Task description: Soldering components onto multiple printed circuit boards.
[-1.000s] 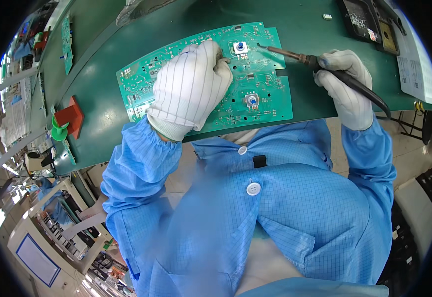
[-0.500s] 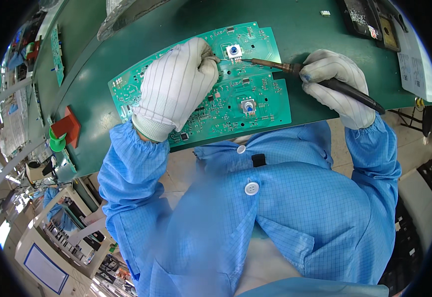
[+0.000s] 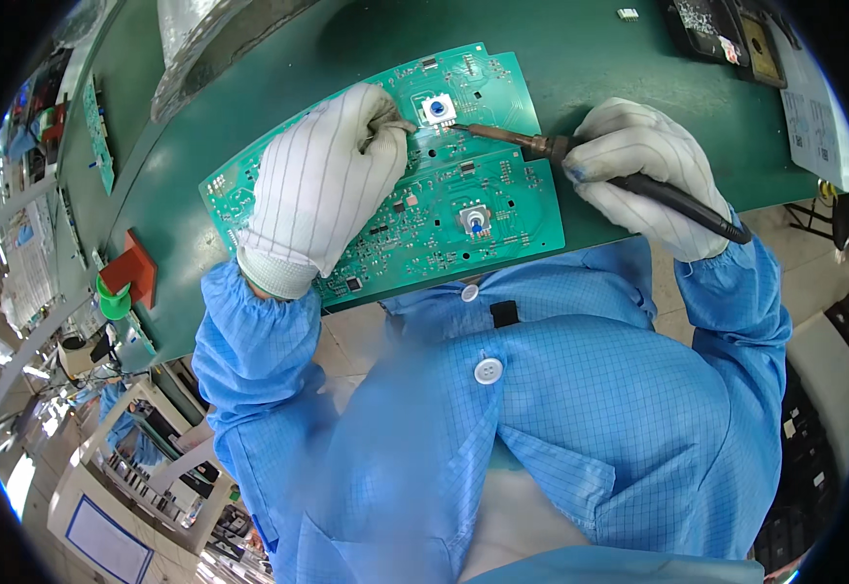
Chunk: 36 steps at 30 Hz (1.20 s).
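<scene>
A green printed circuit board, made of two joined panels, lies in front of me. Each panel carries a white square component with a blue centre, one upper and one lower. My left hand, in a striped white glove, rests on the board's left part with its fingers pinched beside the upper component. The solder wire in that pinch is too fine to make out clearly now. Gripped like a pen in my gloved right hand is a soldering iron. Its tip meets the pins below the upper component.
A green table mat lies under the board. At the far right stands a black holder tray, with a small white part nearby. Clear plastic wrap covers the far left. A red block sits beside a green spool.
The board and both hands have shifted slightly left in view. The iron's tip has moved left, closer against the upper component's pins. Both grips stay the same.
</scene>
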Tool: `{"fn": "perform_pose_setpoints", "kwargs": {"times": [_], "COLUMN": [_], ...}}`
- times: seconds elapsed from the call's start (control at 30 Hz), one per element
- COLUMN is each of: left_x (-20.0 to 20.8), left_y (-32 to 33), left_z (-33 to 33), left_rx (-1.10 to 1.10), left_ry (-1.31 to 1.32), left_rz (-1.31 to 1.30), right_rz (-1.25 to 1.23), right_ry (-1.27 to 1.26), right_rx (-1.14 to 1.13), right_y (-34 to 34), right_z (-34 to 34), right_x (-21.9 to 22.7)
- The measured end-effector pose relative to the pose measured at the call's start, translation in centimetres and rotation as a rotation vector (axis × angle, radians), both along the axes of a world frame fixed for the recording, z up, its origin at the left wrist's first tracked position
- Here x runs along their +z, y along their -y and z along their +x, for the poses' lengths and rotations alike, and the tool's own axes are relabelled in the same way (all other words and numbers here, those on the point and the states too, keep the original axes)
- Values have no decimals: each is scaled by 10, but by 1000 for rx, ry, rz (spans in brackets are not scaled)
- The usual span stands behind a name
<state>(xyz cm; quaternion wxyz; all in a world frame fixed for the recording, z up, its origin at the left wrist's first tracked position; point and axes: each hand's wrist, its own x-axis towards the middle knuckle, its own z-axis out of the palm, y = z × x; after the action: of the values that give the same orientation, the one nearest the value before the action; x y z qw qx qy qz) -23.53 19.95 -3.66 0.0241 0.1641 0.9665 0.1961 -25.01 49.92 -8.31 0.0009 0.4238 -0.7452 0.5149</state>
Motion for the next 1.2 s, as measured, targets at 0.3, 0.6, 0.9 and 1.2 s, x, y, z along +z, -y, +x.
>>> {"fn": "perform_pose_setpoints", "kwargs": {"times": [0.3,0.6,0.9,1.2], "left_x": [0,-5,-1,-4], "left_y": [-3,-6,-15,-16], "left_z": [10,18,21,21], "left_rx": [72,62,89,90], "left_ry": [1,-89,-102,-138], "left_rz": [-20,-55,-74,-96], "right_rz": [7,13,72,67], "right_ry": [-87,-69,-158,-154], "right_rx": [15,24,74,32], "right_y": [0,1,-2,-4], "right_z": [-1,-1,-1,0], "right_x": [0,0,0,2]}}
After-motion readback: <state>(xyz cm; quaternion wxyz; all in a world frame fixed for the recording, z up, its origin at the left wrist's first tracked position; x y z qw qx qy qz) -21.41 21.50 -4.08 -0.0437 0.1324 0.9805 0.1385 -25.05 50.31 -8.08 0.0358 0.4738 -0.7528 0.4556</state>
